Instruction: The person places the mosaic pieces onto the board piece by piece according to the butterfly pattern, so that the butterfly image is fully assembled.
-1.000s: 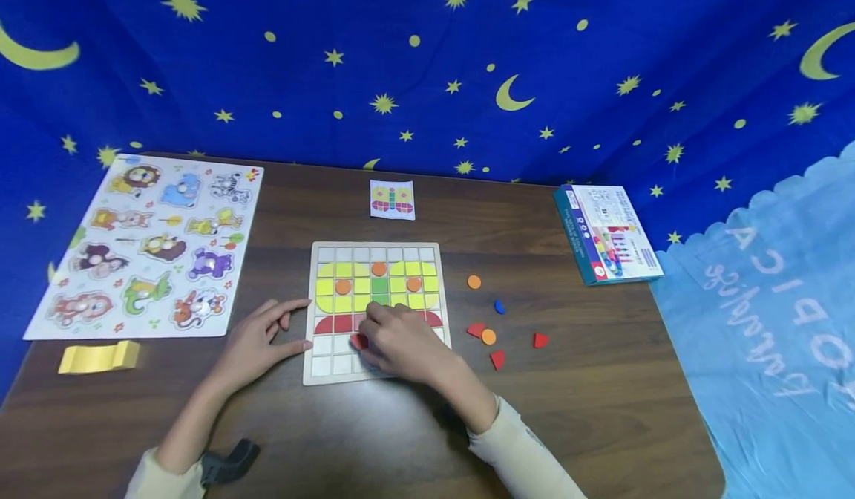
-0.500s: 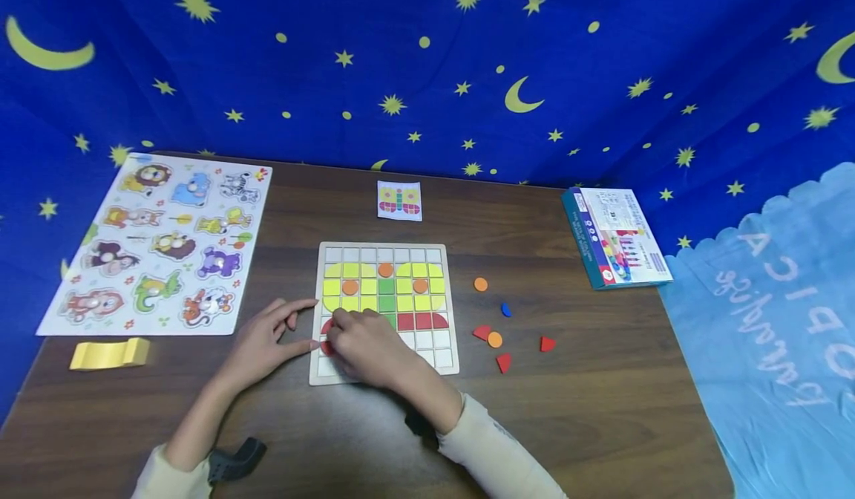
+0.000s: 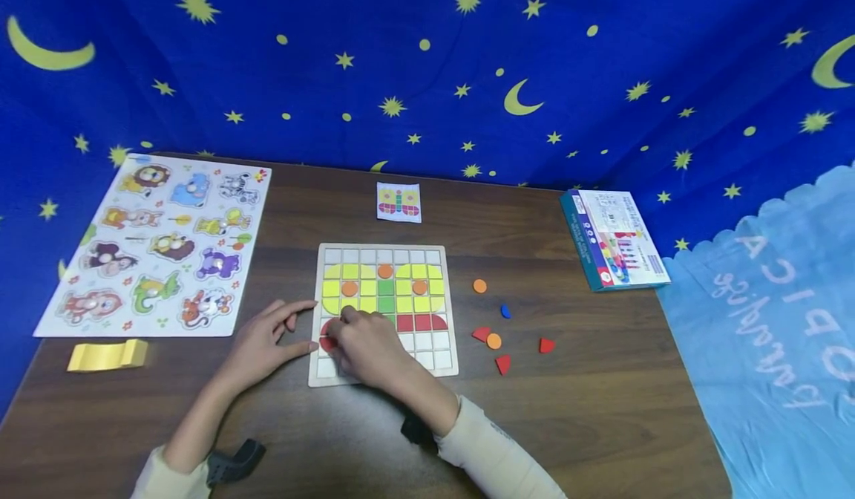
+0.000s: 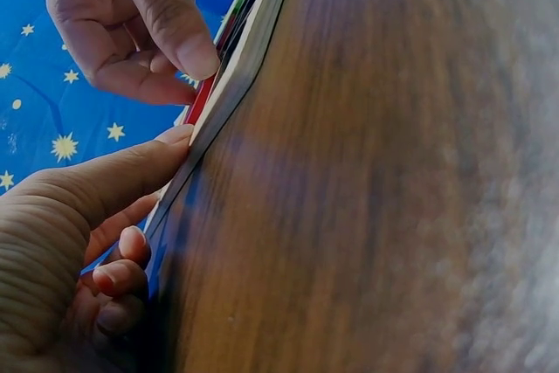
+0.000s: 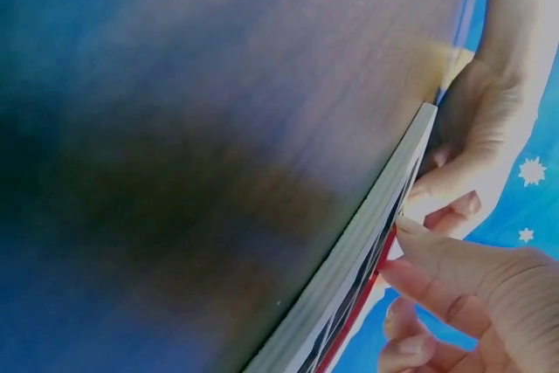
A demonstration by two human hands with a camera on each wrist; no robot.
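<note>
A wooden grid board (image 3: 451, 354) bears yellow, green, orange and red tiles in a butterfly-like pattern, with pale squares around them. At its left side my right hand (image 3: 369, 347) pinches a rounded red tile (image 3: 327, 344) between thumb and finger, low over the grid. The hand covers several cells there. In the right wrist view, the thumb (image 5: 419, 238) of that hand meets the red edge just above the board. My left hand (image 3: 262, 344) touches the board's left edge with extended index finger and thumb; its other fingers are bent and hold nothing.
Loose red tiles (image 3: 546, 345), orange discs (image 3: 479, 286) and a blue piece (image 3: 505, 311) lie right of the board. A butterfly card (image 3: 398, 202) lies behind it. Animal puzzle (image 3: 154, 246) and yellow block (image 3: 107, 356) are left; a box (image 3: 617, 239) is back right.
My right hand has carried the red tile from the board's lower middle to its left side, uncovering red tiles on the right. The left hand stays at the edge.
</note>
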